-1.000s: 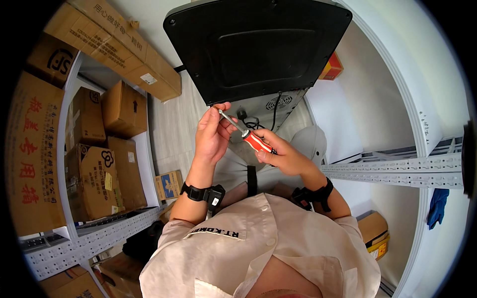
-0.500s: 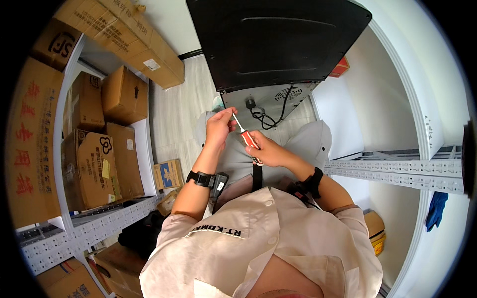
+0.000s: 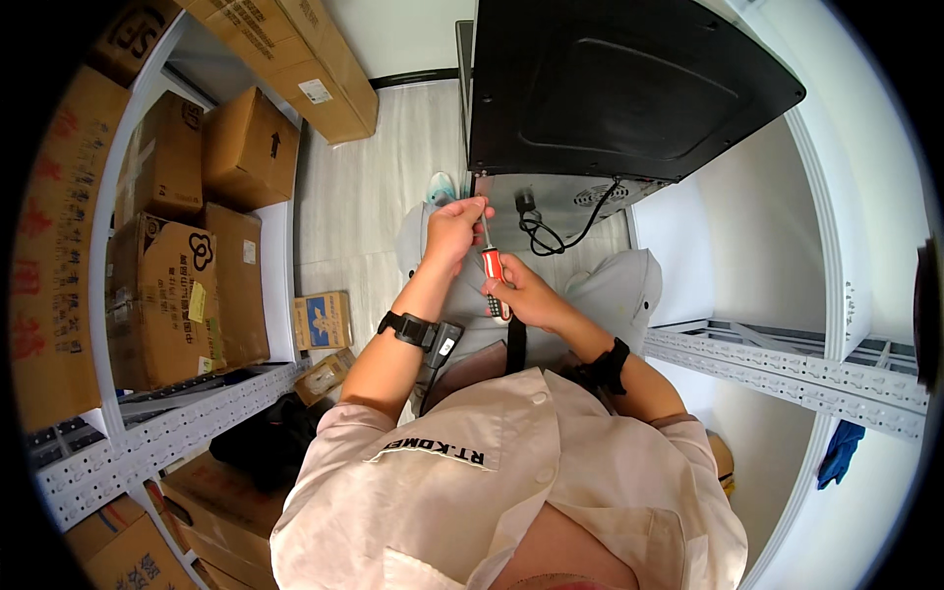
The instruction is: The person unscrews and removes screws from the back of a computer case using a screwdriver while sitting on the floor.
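Note:
My right hand (image 3: 528, 293) is wrapped round the red, white and black handle of a screwdriver (image 3: 494, 267), its metal shaft pointing away from me. At the shaft's far end, the fingers of my left hand (image 3: 454, 234) are pinched together; whatever is between them is too small or hidden to make out. Both hands are close to the lower left corner of a large black appliance panel (image 3: 629, 103). Below that panel, a grey metal face carries a round vent (image 3: 600, 196) and a looped black power cord (image 3: 542, 236).
White shelving (image 3: 187, 433) with several cardboard boxes (image 3: 162, 295) stands on the left. A tall carton (image 3: 329, 79) is at the far left, a small box (image 3: 323, 321) on the floor. On the right are a perforated shelf beam (image 3: 777, 369) and a blue glove (image 3: 841, 454).
The appliance now appears farther right in view, as do the cord and vent. The screwdriver has swung more upright, and my left fingers are nearer the panel's lower left corner.

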Demonstrator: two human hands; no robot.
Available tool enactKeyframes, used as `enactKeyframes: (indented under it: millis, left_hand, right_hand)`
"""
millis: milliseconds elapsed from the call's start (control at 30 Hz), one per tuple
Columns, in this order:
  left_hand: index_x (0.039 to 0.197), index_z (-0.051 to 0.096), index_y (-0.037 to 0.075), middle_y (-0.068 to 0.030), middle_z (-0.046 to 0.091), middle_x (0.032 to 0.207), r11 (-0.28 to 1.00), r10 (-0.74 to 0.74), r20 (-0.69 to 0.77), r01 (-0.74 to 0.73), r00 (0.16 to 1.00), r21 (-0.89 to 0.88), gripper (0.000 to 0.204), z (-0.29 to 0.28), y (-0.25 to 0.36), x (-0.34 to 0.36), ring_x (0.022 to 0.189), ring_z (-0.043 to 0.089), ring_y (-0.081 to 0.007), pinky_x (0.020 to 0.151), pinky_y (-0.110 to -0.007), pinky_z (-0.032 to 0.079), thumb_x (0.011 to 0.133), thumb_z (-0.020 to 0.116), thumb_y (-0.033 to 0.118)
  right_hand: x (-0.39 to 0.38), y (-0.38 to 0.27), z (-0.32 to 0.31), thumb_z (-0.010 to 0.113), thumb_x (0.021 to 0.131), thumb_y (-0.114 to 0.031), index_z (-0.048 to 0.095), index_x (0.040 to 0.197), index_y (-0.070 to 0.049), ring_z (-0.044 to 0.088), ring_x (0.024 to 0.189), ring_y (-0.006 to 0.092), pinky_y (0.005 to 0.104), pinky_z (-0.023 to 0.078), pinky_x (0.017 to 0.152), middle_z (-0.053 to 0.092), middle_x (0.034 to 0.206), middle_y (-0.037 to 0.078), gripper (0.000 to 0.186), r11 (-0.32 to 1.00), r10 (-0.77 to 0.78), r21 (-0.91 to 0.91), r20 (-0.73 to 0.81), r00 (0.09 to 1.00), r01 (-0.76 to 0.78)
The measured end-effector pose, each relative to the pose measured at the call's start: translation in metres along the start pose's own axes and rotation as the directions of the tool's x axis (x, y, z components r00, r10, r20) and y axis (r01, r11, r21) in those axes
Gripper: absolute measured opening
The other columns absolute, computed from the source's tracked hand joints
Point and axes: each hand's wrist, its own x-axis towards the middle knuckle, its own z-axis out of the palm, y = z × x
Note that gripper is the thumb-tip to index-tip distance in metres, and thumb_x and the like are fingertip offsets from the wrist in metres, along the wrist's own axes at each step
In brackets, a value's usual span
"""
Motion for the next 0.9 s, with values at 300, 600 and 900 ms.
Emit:
enactKeyframes:
  millis: [300, 600, 900]
  left_hand:
    - [0.098, 0.070, 0.005, 0.0010, 0.069, 0.088, 0.990, 0.055, 0.008, -0.054, 0.998, -0.128, 0.020, -0.004, -0.006, 0.005, 0.068, 0.053, -0.0058, 0.060, -0.022, 0.045, 0.092, 0.063, 0.023]
    - [0.099, 0.071, 0.007, 0.0015, 0.069, 0.088, 0.996, 0.050, 0.021, -0.048, 0.999, -0.071, 0.023, -0.006, -0.001, 0.006, 0.071, 0.055, -0.0063, 0.062, -0.024, 0.045, 0.092, 0.063, 0.028]
    - [0.085, 0.072, 0.000, -0.0028, 0.069, 0.075, 0.991, 0.116, 0.008, -0.115, 0.993, -0.075, 0.026, -0.008, -0.004, 0.009, 0.062, 0.056, -0.0076, 0.058, -0.024, 0.046, 0.089, 0.066, 0.025]
  right_hand:
    - [-0.003, -0.016, 0.002, 0.049, 0.099, -0.014, 0.040, 0.128, -0.004, 0.058, 0.097, 0.0165, 0.0355, 0.057, 0.078, 0.056, 0.104, 0.009, 0.032, 0.996, 0.080, 0.037, 0.001, 0.997, -0.079]
    - [-0.009, -0.029, -0.003, 0.047, 0.101, -0.019, 0.045, 0.127, -0.008, 0.065, 0.081, 0.0183, 0.0278, 0.052, 0.070, 0.063, 0.103, 0.007, 0.029, 0.992, 0.124, 0.000, -0.046, 0.991, -0.125]
    - [-0.006, -0.024, -0.001, 0.048, 0.100, -0.015, 0.045, 0.129, -0.007, 0.066, 0.080, 0.0199, 0.0297, 0.053, 0.071, 0.064, 0.104, 0.008, 0.030, 0.989, 0.145, 0.022, -0.108, 0.984, -0.144]
